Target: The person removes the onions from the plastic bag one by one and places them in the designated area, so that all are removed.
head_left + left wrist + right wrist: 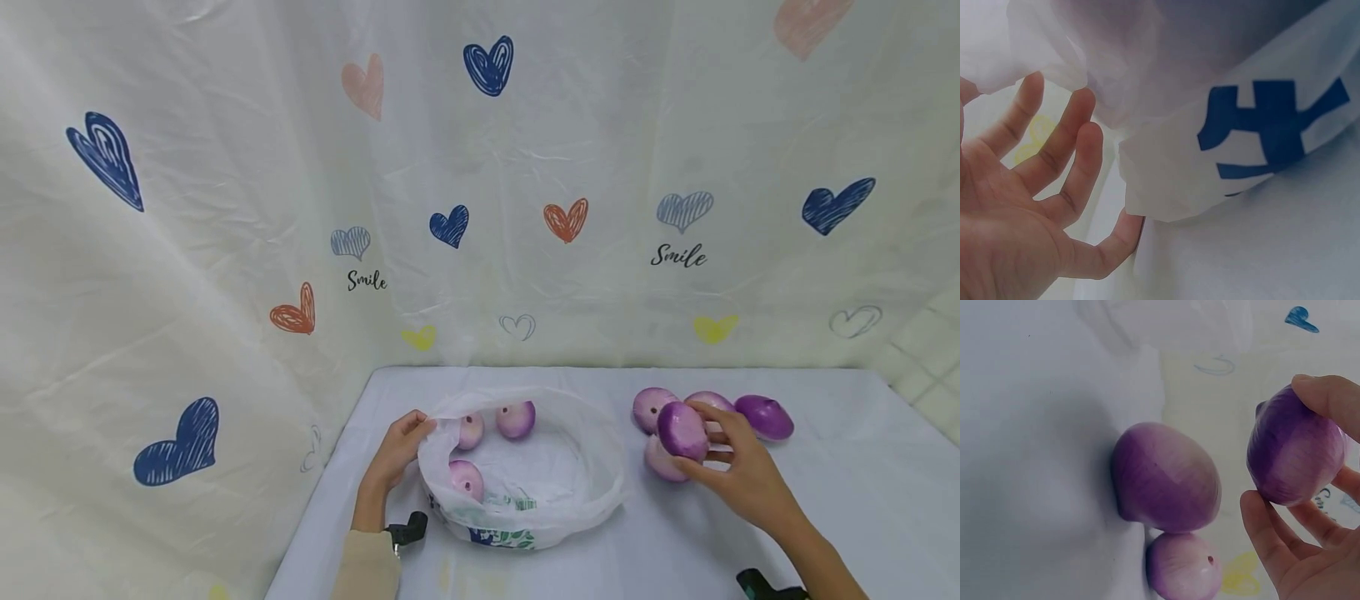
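My left hand (399, 450) pinches the left rim of a white plastic bag (551, 529), which stands wide open on the table. In the left wrist view the other fingers (1079, 156) spread beside the bag's side with its blue print (1279, 125). Three red onions lie inside along the left and back, one of them an onion (516, 420) near the far wall. To the right, my right hand (738, 467) grips a purple onion (1297, 447) between thumb and fingers, raised over several more. An onion (1166, 478) and a paler onion (1185, 565) rest below it.
A dark purple onion (765, 417) lies at the right end of the loose group. White cloth covers the table (847, 500). A hanging sheet (615, 292) with printed hearts closes off the back and left side.
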Action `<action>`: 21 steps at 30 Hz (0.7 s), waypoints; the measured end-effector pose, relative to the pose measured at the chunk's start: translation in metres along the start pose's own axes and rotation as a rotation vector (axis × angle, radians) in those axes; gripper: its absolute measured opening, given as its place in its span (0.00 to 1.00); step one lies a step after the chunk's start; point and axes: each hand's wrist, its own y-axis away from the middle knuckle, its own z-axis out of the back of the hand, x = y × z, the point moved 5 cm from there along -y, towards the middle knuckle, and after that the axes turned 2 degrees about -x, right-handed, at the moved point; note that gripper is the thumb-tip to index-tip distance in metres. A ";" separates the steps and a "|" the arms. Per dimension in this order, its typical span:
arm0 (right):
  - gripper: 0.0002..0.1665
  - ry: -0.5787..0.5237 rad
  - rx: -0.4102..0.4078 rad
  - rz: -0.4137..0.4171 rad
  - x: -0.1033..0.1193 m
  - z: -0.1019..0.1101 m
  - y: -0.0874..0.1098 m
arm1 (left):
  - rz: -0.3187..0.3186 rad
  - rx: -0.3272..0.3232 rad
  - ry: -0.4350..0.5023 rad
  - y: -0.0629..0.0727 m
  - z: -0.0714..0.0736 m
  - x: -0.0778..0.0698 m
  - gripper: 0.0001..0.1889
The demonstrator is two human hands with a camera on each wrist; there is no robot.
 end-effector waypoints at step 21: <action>0.51 0.015 -0.016 -0.139 -0.049 0.028 0.016 | 0.016 -0.011 -0.018 0.000 0.000 0.000 0.11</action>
